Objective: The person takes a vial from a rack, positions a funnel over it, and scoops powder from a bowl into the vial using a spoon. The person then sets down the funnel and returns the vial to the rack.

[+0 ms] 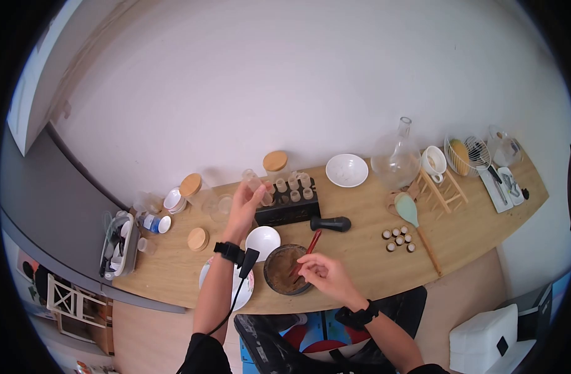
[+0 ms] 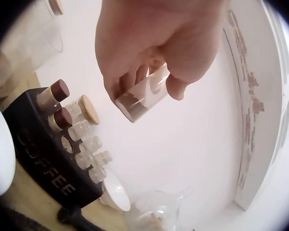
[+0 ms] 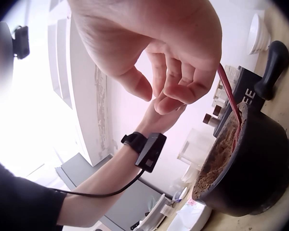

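My left hand [image 1: 240,209] grips a clear glass tube [image 2: 143,96], held tilted above the left end of a black rack [image 1: 286,215] marked COFFEE. Several small glass vials [image 2: 85,159] stand in the rack's holes, and two at one end have dark brown caps [image 2: 60,89]. Over the right rim of a black bowl [image 3: 260,166] hangs my right hand [image 1: 328,275], its fingers loosely bent and nothing visible between them. Brown powder [image 1: 282,265] lies in that bowl. A red spoon [image 3: 229,94] leans in the powder, its handle passing close by the right fingers.
A white bowl [image 1: 263,242] and a plate [image 1: 245,293] sit left of the black bowl. A black-handled tool [image 1: 331,224] lies right of the rack. Farther right are a large glass flask [image 1: 396,163], a wooden stand [image 1: 444,190], a green-headed spatula [image 1: 407,210] and several small capped vials [image 1: 399,240].
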Tool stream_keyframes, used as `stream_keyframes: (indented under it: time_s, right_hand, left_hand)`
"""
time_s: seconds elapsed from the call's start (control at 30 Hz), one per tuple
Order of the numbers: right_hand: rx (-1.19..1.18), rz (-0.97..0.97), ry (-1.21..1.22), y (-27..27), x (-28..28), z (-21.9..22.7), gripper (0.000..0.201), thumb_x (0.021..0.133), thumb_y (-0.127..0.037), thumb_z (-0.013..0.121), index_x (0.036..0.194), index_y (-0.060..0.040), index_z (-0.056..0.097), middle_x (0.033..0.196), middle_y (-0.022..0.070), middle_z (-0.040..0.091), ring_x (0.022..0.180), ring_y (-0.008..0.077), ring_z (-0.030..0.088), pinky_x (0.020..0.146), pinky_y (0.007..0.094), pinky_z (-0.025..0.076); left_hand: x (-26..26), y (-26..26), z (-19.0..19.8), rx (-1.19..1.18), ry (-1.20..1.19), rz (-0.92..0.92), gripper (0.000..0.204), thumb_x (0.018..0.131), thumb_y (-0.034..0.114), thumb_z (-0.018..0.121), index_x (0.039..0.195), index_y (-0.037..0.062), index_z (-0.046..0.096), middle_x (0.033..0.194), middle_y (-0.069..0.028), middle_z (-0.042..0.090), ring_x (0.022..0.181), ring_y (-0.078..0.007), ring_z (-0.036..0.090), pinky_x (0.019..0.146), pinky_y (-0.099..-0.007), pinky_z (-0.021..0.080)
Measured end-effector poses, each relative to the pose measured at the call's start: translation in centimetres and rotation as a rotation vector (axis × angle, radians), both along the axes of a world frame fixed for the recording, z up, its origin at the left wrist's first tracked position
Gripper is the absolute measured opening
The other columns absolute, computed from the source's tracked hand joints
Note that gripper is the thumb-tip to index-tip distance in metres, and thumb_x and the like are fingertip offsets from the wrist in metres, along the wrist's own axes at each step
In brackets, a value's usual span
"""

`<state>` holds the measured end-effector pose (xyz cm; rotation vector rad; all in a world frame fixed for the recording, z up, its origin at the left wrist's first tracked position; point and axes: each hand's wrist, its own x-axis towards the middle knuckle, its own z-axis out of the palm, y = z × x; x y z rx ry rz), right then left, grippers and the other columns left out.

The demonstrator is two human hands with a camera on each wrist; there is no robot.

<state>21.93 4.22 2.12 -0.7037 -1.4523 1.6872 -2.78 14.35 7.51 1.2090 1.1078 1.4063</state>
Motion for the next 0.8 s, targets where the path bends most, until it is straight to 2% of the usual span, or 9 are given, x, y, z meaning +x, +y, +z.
stream_keyframes:
  time_s: [0.07,0.1,0.17,0.2,0.33,0.43,0.57,0.63,0.8]
  right_hand:
    - [-0.013,-0.005,-0.009,-0.3,0.7,0.3,0.025,0.09,-0.004,0.059,0.115,0.0012,0.058,0.093,0.0071,0.066,0.079,0.0077,0.062,0.07,0.0216,0.049]
    - [-0.031,-0.009,-0.012,-0.4,1.0,0.3,0.025,0.09,-0.004,0.059,0.115,0.0009,0.058,0.093,0.0069,0.066,0.08,0.0075,0.062,0.071,0.0216,0.049]
    - [-0.033,-0.011,-0.008,-0.6,1.4,-0.2,0.025,0.09,-0.004,0.059,0.115,0.0008,0.059,0.093,0.0067,0.066,0.08,0.0076,0.062,0.071,0.0215,0.049]
    - [-0.042,-0.013,-0.003,-0.6,1.7,-0.5,0.025,0.09,-0.004,0.059,0.115,0.0007,0.059,0.092,0.0064,0.066,0.081,0.0077,0.062,0.072,0.0215,0.049]
    - [-0.031,-0.034,-0.016,-0.7,2.7,-0.5,0.025,0.09,-0.004,0.06,0.115,0.0007,0.059,0.092,0.0062,0.066,0.08,0.0076,0.062,0.071,0.0213,0.049]
    - [-0.039,-0.062,-0.018,-0.9,3.2,-0.8,0.025,0.09,-0.005,0.06,0.115,0.0005,0.059,0.092,0.0062,0.066,0.08,0.0073,0.061,0.071,0.0209,0.049]
    - [-0.071,-0.056,-0.06,-0.9,4.0,-1.2,0.025,0.091,-0.003,0.061,0.115,0.0018,0.058,0.095,0.0066,0.065,0.084,0.0096,0.062,0.075,0.0228,0.05]
    - [-0.077,-0.053,-0.057,-0.8,4.2,-1.3,0.025,0.091,-0.003,0.061,0.115,0.002,0.057,0.095,0.0069,0.065,0.084,0.0097,0.062,0.075,0.0227,0.05]
    - [-0.091,-0.067,-0.057,-0.9,4.4,-1.3,0.026,0.09,-0.003,0.061,0.115,0.0022,0.057,0.095,0.0075,0.065,0.084,0.0098,0.062,0.075,0.0227,0.05]
  left_hand:
    - [0.3,1.7,-0.7,0.081,0.244,0.13,0.032,0.091,0.019,0.064,0.118,0.004,0.057,0.102,-0.0096,0.066,0.097,-0.0166,0.061,0.088,-0.0308,0.047]
    - [0.3,2.2,-1.1,0.088,0.242,0.13,0.032,0.091,0.019,0.064,0.118,0.004,0.057,0.102,-0.0096,0.066,0.097,-0.0166,0.061,0.088,-0.0308,0.047]
    - [0.4,2.8,-1.5,-0.03,0.454,0.201,0.029,0.086,0.023,0.071,0.107,0.0026,0.064,0.1,-0.0082,0.067,0.089,-0.0137,0.062,0.081,-0.029,0.048]
    - [-0.2,3.9,-3.1,0.029,0.51,0.252,0.031,0.081,0.022,0.075,0.103,0.0017,0.066,0.091,-0.0075,0.068,0.081,-0.0124,0.063,0.074,-0.0297,0.05]
    - [0.4,4.4,-4.2,0.143,0.643,0.342,0.033,0.076,0.013,0.076,0.105,0.0022,0.063,0.073,-0.009,0.066,0.065,-0.0157,0.064,0.062,-0.0301,0.051]
    - [0.9,4.4,-4.1,0.115,0.669,0.377,0.037,0.077,0.009,0.075,0.11,0.0035,0.058,0.082,-0.0107,0.069,0.078,-0.0165,0.067,0.067,-0.0293,0.053]
    - [0.5,5.1,-5.0,0.081,0.724,0.378,0.039,0.077,0.008,0.075,0.111,0.0053,0.056,0.08,-0.0123,0.069,0.073,-0.0167,0.067,0.064,-0.0291,0.053]
    - [0.3,5.3,-5.5,0.087,0.795,0.336,0.041,0.075,0.01,0.075,0.112,0.0068,0.057,0.077,-0.0168,0.067,0.067,-0.0243,0.067,0.063,-0.0344,0.053]
    - [1.1,5.5,-5.2,0.116,0.88,0.319,0.042,0.074,0.012,0.076,0.112,0.0061,0.059,0.081,-0.0183,0.067,0.071,-0.0296,0.066,0.069,-0.0379,0.053]
